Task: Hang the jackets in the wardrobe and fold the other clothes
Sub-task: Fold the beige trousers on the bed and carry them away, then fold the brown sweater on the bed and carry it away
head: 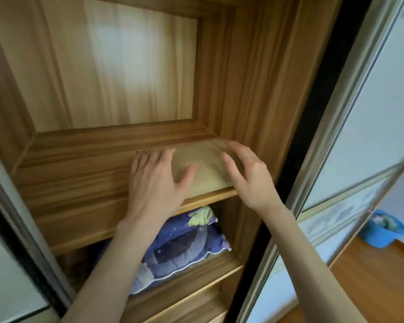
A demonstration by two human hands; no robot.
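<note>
At frame centre, on wardrobe shelf (79, 173): folded beige cloth (208, 169) laid flat. Left hand (154, 183) spread, pressed on cloth's left edge. Right hand (250, 176) held relaxed, nothing grasped; contact with cloth unclear.

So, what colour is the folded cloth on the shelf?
Beige folded cloth, seen in the head view.

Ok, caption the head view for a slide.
Both hands, left and right, flatten a folded beige garment on the wardrobe shelf.
</note>
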